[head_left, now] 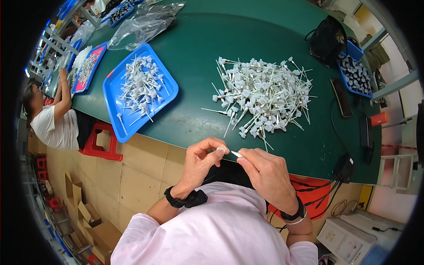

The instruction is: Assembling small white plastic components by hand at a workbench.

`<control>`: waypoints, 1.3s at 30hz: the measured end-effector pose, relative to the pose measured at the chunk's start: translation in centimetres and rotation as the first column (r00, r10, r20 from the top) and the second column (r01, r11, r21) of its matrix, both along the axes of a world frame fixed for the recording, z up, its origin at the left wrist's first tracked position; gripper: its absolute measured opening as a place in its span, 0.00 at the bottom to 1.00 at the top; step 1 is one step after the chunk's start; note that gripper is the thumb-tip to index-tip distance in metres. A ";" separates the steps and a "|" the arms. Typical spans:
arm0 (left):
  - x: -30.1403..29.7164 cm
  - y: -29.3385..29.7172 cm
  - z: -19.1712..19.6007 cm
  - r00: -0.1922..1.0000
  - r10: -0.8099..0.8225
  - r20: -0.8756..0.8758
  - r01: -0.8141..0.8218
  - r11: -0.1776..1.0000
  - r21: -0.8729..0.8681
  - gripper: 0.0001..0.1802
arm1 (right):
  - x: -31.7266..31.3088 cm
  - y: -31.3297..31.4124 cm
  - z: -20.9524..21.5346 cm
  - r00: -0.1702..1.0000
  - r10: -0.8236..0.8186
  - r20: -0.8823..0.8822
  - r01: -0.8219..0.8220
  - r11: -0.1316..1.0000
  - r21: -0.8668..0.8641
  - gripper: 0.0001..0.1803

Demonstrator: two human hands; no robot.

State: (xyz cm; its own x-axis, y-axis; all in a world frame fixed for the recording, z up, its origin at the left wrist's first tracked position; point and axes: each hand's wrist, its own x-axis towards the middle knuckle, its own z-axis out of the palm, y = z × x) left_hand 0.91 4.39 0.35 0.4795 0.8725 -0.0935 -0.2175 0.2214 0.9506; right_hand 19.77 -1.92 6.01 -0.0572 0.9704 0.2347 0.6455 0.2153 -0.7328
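My left hand pinches a small white plastic cap at its fingertips. My right hand holds a thin white plastic tube whose tip points at that cap; the two parts almost touch. Both hands hover just in front of the near edge of the green table. A big loose pile of white pump parts with thin tubes lies on the table beyond my hands. A blue tray to the left holds several more such parts.
A clear plastic bag lies at the far left of the table. A black bag, a blue tray of dark caps and a dark phone sit at right. Another person works at left beside a red stool.
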 end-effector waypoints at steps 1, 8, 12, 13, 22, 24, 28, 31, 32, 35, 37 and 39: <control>0.1 0.0 0.2 1.000 0.018 -0.019 -0.018 1.000 -0.005 0.05 | -0.1 0.0 0.2 1.000 0.001 0.010 -0.001 1.000 -0.016 0.08; 0.2 -0.1 0.4 1.000 -0.022 -0.012 0.021 0.999 -0.041 0.08 | -1.2 0.1 0.1 0.990 -0.031 0.135 0.033 0.999 -0.013 0.08; -0.1 -0.4 0.8 0.998 -0.057 -0.003 0.057 0.998 -0.011 0.13 | -1.3 0.1 -0.2 0.978 -0.058 0.198 0.054 0.998 0.024 0.09; -0.2 -0.4 0.9 0.998 -0.065 -0.005 0.065 0.998 -0.006 0.13 | -1.3 0.1 -0.2 0.977 -0.058 0.204 0.054 0.998 0.023 0.09; -0.7 -0.2 0.9 0.993 -0.114 0.010 0.114 0.993 0.025 0.15 | -1.3 0.1 -0.1 0.972 -0.055 0.227 0.057 0.998 0.000 0.08; -0.6 -0.2 0.8 0.994 -0.113 0.002 0.113 0.993 0.047 0.15 | -1.3 0.2 -0.1 0.973 -0.052 0.226 0.051 0.999 0.010 0.08; -0.7 -0.2 0.7 0.993 -0.119 -0.004 0.119 0.991 0.060 0.14 | -1.3 0.2 -0.2 0.973 -0.047 0.224 0.045 0.999 0.016 0.07; -0.7 -0.2 0.6 0.992 -0.123 -0.003 0.123 0.990 0.062 0.14 | -1.2 0.2 -0.1 0.972 -0.043 0.231 0.041 0.999 0.012 0.07; -0.7 -0.2 0.6 0.992 -0.125 -0.003 0.125 0.990 0.062 0.14 | -1.2 0.2 -0.1 0.972 -0.043 0.232 0.041 0.999 0.011 0.07; -0.7 -0.2 0.7 0.991 -0.134 -0.006 0.134 0.988 0.073 0.14 | -1.1 0.2 0.0 0.973 -0.032 0.227 0.034 0.999 -0.006 0.07; -0.7 -0.2 0.7 0.990 -0.143 -0.016 0.144 0.985 0.092 0.14 | -0.9 0.2 0.0 0.983 -0.009 0.183 0.014 1.000 -0.023 0.07; -0.7 -0.2 0.8 0.988 -0.149 -0.031 0.152 0.981 0.121 0.14 | -0.3 0.5 -0.3 0.994 0.028 0.103 -0.024 0.999 -0.037 0.07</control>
State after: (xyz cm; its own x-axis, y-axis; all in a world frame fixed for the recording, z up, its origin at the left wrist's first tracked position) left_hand 0.20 4.23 1.11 0.6055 0.7958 -0.0019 -0.1698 0.1315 0.9767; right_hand 19.43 -1.43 5.72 -0.1048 0.9759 0.1912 0.7125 0.2078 -0.6702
